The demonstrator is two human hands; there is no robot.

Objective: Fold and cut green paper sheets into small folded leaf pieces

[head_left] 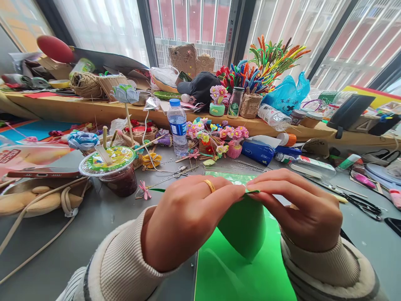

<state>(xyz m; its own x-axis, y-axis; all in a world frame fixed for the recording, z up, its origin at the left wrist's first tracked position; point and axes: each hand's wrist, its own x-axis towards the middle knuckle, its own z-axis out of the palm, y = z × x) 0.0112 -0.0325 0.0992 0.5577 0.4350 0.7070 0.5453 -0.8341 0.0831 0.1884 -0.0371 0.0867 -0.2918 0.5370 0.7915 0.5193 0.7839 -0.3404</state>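
Observation:
My left hand, with a gold ring on one finger, is closed on a green sheet of paper near its upper edge. Pinching the same edge from the other side is my right hand, its fingertips close to those of the left. A narrow folded strip shows between them, and the paper hangs below in a curved, pointed shape. Beneath both hands a glossy green sheet lies flat on the grey table. My left fingertips are partly hidden.
A lidded drink cup stands left of my left hand, behind it a water bottle. Thin wires and a blue tissue pack lie ahead. Black scissors are at right. Craft flowers line the shelf.

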